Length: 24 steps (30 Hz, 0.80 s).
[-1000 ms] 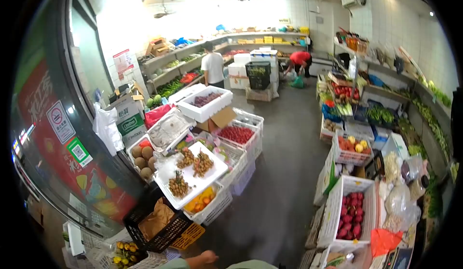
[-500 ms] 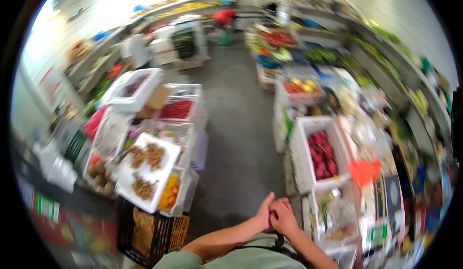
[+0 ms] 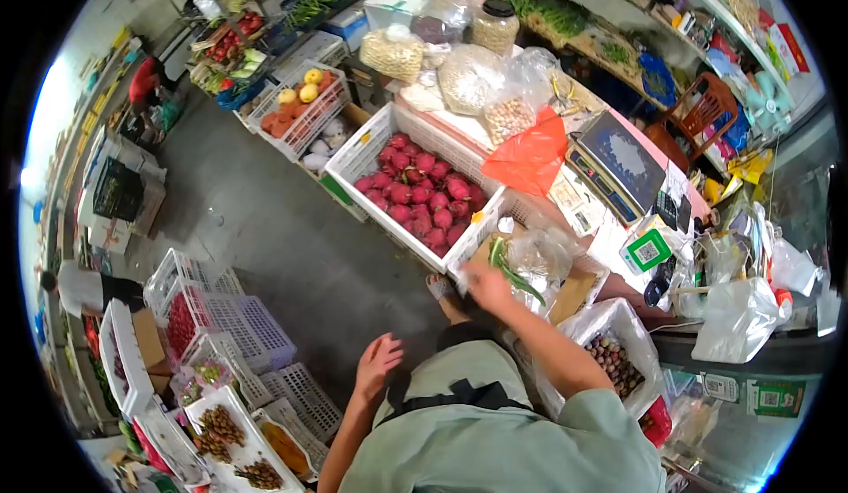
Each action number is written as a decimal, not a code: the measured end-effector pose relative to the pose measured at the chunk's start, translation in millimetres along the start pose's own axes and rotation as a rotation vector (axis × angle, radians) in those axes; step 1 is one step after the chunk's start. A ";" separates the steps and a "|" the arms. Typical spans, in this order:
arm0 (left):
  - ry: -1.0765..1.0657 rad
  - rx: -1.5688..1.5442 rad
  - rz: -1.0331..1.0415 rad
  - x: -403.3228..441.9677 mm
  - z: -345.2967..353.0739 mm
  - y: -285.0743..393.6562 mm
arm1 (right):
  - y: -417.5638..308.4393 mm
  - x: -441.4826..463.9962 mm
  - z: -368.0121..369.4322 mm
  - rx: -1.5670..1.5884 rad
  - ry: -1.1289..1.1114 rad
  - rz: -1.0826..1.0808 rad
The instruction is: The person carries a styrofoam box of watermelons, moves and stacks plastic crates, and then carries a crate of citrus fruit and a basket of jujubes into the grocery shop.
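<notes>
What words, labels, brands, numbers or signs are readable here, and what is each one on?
No word, brand or number is clear enough to quote.
Green-bordered card by the scale: QR pattern visible, print too small.
Green sign, lower right: QR pattern, print too small.
White notice beside it: too small.
Scale: any markings too small.

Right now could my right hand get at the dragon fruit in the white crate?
Likely yes: your right hand looks close to the crate's near corner, the top is open, and nothing seems to cover the dragon fruit.
</notes>
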<state>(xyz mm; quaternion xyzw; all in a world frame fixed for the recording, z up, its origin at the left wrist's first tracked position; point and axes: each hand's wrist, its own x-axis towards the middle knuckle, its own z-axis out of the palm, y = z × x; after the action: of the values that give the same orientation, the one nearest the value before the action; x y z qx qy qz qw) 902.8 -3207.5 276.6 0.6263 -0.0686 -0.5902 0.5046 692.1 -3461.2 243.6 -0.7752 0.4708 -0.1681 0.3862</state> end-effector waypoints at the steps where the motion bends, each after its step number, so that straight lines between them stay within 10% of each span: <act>1: 0.114 0.181 0.053 10.7 -17.8 -14.5 | 33.2 29.4 -12.1 0.023 0.104 0.053; 8: 0.325 0.961 -0.136 0.3 -93.2 -40.7 | 167.2 159.6 -73.9 0.492 0.387 0.524; 13: 0.332 0.813 -0.194 -3.4 -166.1 -119.5 | 152.8 194.9 -82.1 0.927 0.509 0.445; 20: 0.283 0.532 -0.047 41.7 -167.3 -107.9 | 178.3 266.7 -123.3 0.339 0.493 0.264; 24: 0.239 0.353 0.054 68.5 -170.9 -100.2 | 178.1 325.4 -178.4 0.965 0.548 0.389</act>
<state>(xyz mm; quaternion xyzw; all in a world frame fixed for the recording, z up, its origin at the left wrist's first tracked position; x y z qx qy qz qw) 1010.1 -3111.8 124.1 0.7685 -0.1273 -0.4770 0.4071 636.6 -3865.5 190.4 -0.3394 0.5573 -0.4835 0.5834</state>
